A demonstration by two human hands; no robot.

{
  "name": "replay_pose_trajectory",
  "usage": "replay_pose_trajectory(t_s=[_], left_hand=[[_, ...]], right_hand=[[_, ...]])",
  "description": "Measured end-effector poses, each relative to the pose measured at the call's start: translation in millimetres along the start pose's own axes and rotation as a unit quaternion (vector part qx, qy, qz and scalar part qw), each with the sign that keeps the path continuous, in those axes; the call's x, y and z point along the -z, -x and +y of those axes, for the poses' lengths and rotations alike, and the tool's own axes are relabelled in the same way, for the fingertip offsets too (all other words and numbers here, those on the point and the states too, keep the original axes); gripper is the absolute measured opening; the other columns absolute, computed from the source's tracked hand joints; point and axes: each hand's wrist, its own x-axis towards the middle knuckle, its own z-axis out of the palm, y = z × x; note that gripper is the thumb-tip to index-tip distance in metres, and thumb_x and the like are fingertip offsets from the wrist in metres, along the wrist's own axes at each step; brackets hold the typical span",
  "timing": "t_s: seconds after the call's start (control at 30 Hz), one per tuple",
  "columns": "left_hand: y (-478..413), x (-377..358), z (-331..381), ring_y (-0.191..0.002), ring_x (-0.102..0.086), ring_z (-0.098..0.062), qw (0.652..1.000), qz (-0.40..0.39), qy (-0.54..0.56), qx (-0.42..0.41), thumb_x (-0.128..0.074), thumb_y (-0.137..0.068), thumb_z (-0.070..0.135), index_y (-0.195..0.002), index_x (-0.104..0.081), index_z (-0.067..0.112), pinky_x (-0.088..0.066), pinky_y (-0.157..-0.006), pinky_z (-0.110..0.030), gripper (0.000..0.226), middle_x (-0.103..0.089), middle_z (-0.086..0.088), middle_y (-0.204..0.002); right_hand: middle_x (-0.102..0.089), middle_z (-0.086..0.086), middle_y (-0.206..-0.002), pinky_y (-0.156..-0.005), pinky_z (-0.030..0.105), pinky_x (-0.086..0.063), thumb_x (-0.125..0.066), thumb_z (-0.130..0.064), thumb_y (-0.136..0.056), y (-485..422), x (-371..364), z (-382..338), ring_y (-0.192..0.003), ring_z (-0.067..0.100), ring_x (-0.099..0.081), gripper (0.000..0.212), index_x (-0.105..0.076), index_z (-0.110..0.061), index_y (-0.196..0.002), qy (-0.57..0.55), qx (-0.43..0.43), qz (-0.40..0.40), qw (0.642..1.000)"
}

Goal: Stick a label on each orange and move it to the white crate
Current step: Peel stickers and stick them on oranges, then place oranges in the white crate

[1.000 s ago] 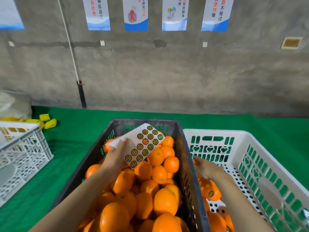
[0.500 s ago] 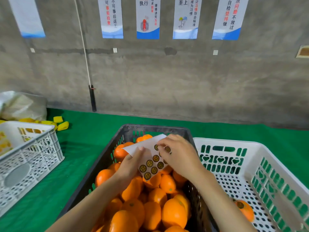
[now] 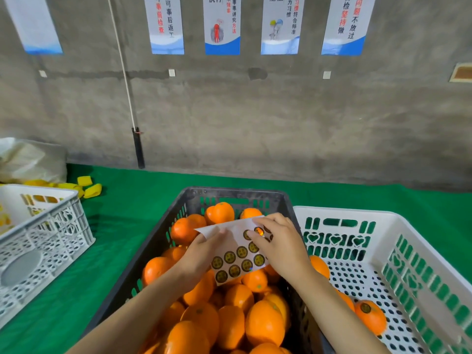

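Above the black crate (image 3: 163,241) full of oranges (image 3: 264,325), the left hand (image 3: 201,254) grips the sticker sheet (image 3: 237,261) by its left part, thumb on top. The right hand (image 3: 281,247) pinches 1 label (image 3: 259,231) near the sheet's upper right corner, so the 2 hands are close together. Just beside it, on the right, the white crate (image 3: 383,218) on the green table (image 3: 115,226) holds a few oranges, among them 1 labelled orange (image 3: 370,318).
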Motion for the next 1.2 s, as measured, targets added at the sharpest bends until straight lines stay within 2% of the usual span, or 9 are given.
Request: replay_pose_trajectory(t_s=[0.1,0.27,0.43,0.57,0.73,0.87,0.97,1.1,1.2], left_hand=[[0,0,0,-0.099,-0.072,-0.03,1.0,-0.006,0.003,-0.001,-0.049,-0.1,0.044,-0.129,-0.06,0.025,-0.054,-0.094,-0.055,0.037,-0.075,-0.008,-0.109],[-1,1,1,-0.101,-0.071,-0.036,0.999,-0.011,0.039,-0.001,-0.052,-0.096,0.051,-0.131,-0.057,0.031,-0.054,-0.092,-0.059,0.04,-0.073,-0.013,-0.111],[0,1,2,-0.105,-0.07,-0.031,0.998,-0.042,0.043,-0.008,-0.054,-0.09,0.063,-0.123,-0.061,0.047,-0.058,-0.087,-0.047,0.037,-0.072,-0.007,-0.116],[-1,3,0,-0.107,-0.069,-0.03,0.998,-0.036,0.037,-0.021,-0.05,-0.091,0.061,-0.134,-0.055,0.038,-0.056,-0.092,-0.053,0.049,-0.071,-0.007,-0.118],[0,3,-1,-0.106,-0.07,-0.032,0.999,-0.015,0.038,-0.025,-0.045,-0.1,0.056,-0.136,-0.053,0.037,-0.054,-0.092,-0.059,0.041,-0.071,-0.007,-0.118],[0,5,-1,-0.107,-0.068,-0.037,0.999,0.004,0.044,-0.026,-0.042,-0.102,0.052,-0.138,-0.053,0.032,-0.05,-0.095,-0.063,0.042,-0.07,-0.013,-0.119],[1,6,2,-0.104,-0.069,-0.038,0.997,0.055,0.05,-0.028,-0.043,-0.102,0.051,-0.135,-0.056,0.032,-0.051,-0.093,-0.064,0.041,-0.071,-0.013,-0.116],[-4,7,2,-0.096,-0.07,-0.039,0.984,0.159,0.076,0.008,-0.046,-0.102,0.045,-0.134,-0.055,0.025,-0.054,-0.09,-0.062,0.039,-0.071,-0.017,-0.109],[-9,11,1,-0.087,-0.073,-0.033,0.97,0.218,0.106,0.012,-0.05,-0.1,0.045,-0.13,-0.055,0.023,-0.06,-0.08,-0.053,0.038,-0.073,-0.014,-0.1]], right_hand=[[-0.058,-0.013,-0.108,-0.089,0.03,-0.046,-0.064,-0.042,-0.092,2,-2,-1,-0.105,0.008,-0.045,0.037,-0.068,-0.025,-0.125,-0.008,0.014,-0.011,1.0],[-0.061,-0.014,-0.11,-0.091,0.028,-0.047,-0.067,-0.04,-0.09,3,-3,-6,-0.106,0.007,-0.047,0.04,-0.066,-0.026,-0.127,-0.051,0.028,-0.032,0.998],[-0.068,-0.009,-0.113,-0.091,0.029,-0.049,-0.071,-0.036,-0.088,3,-3,-9,-0.106,0.009,-0.056,0.032,-0.072,-0.023,-0.118,-0.055,0.032,0.005,0.998],[-0.073,-0.009,-0.111,-0.087,0.027,-0.055,-0.07,-0.032,-0.09,6,-3,-11,-0.101,0.005,-0.065,0.026,-0.074,-0.027,-0.115,-0.08,0.028,0.014,0.996],[-0.071,-0.01,-0.105,-0.084,0.029,-0.055,-0.069,-0.021,-0.092,6,-1,-11,-0.098,0.004,-0.064,0.02,-0.076,-0.021,-0.11,-0.11,0.048,0.018,0.993],[-0.065,-0.013,-0.103,-0.083,0.017,-0.051,-0.066,-0.016,-0.093,6,1,-12,-0.097,0.001,-0.06,0.017,-0.076,-0.019,-0.107,-0.122,0.039,0.05,0.991],[-0.066,-0.014,-0.098,-0.081,0.013,-0.049,-0.066,-0.016,-0.093,4,2,-10,-0.095,0.0,-0.061,0.017,-0.076,-0.018,-0.106,-0.159,-0.009,0.052,0.986],[-0.07,-0.014,-0.089,-0.069,0.011,-0.048,-0.068,-0.023,-0.093,7,-5,-6,-0.079,-0.001,-0.064,0.021,-0.075,-0.022,-0.113,-0.165,-0.042,-0.067,0.983],[-0.069,-0.013,-0.074,-0.062,0.013,-0.049,-0.072,-0.024,-0.089,8,-8,-4,-0.067,0.002,-0.065,0.025,-0.072,-0.026,-0.115,-0.178,-0.06,-0.099,0.977]])
